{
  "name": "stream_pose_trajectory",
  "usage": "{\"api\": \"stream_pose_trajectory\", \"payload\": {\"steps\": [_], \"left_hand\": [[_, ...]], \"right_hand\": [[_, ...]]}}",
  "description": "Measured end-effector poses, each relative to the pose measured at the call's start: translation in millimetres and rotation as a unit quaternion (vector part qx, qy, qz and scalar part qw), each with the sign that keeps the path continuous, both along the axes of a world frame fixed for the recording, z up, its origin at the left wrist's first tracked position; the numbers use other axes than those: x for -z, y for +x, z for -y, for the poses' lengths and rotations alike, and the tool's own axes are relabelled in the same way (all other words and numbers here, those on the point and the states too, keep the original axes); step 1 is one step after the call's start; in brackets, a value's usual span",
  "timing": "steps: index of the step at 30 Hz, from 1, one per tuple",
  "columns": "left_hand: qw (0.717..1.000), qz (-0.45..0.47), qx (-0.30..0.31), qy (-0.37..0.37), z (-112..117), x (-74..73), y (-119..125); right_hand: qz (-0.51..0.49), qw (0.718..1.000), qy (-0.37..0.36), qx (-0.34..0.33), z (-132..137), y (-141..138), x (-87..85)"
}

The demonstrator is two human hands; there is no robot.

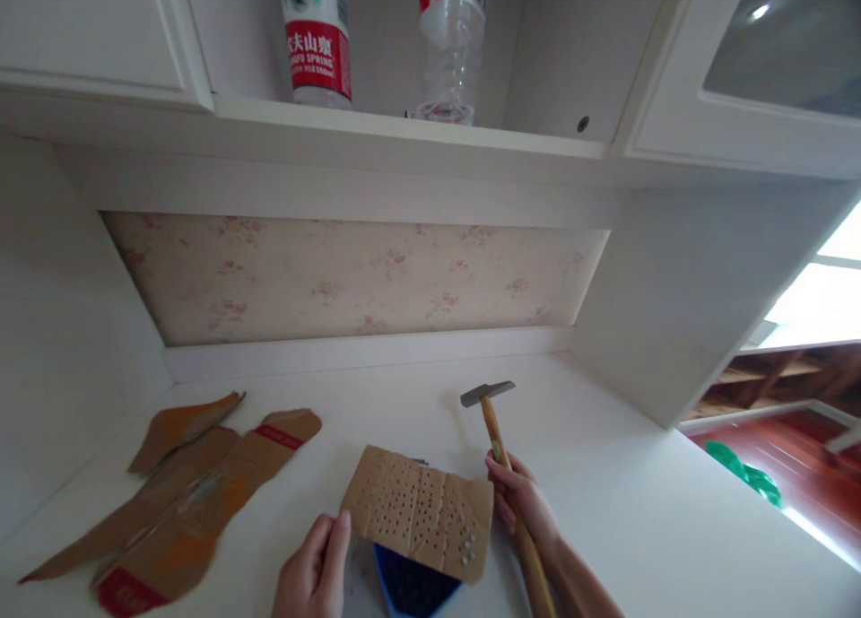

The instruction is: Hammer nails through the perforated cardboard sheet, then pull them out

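Note:
My left hand pinches the left edge of a piece of cardboard between thumb and fingers. Rows of small holes cover the cardboard, and several nail heads show near its right end. Beneath it is a dark blue tray-like object, mostly hidden. My right hand is wrapped round the wooden handle of a hammer, whose metal head points up and away from me. The fingers of that hand are close to the cardboard's right edge; whether they touch it I cannot tell.
Torn cardboard pieces lie on the white tabletop at the left. Overhead, a shelf holds two plastic bottles, one with a red label and one clear. White side panels enclose the work surface.

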State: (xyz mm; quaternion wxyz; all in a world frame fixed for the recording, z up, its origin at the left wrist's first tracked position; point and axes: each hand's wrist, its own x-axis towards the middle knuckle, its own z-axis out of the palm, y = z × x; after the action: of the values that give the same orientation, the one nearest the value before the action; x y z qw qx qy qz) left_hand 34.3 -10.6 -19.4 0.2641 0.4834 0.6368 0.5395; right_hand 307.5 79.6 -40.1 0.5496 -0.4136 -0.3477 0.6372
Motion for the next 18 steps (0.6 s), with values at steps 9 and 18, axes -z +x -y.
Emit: {"api": "stream_pose_trajectory", "payload": {"steps": [9, 18], "left_hand": [[0.996, -0.011, 0.024, -0.080, 4, -11.2, 4], [0.993, 0.024, 0.089, -0.078, 6, -18.8, 14]], "right_hand": [[0.017, 0.999, -0.003, -0.050, 5, -5, -1.5], [0.015, 0.999, -0.010, -0.039, 7, -1, -0.5]]}}
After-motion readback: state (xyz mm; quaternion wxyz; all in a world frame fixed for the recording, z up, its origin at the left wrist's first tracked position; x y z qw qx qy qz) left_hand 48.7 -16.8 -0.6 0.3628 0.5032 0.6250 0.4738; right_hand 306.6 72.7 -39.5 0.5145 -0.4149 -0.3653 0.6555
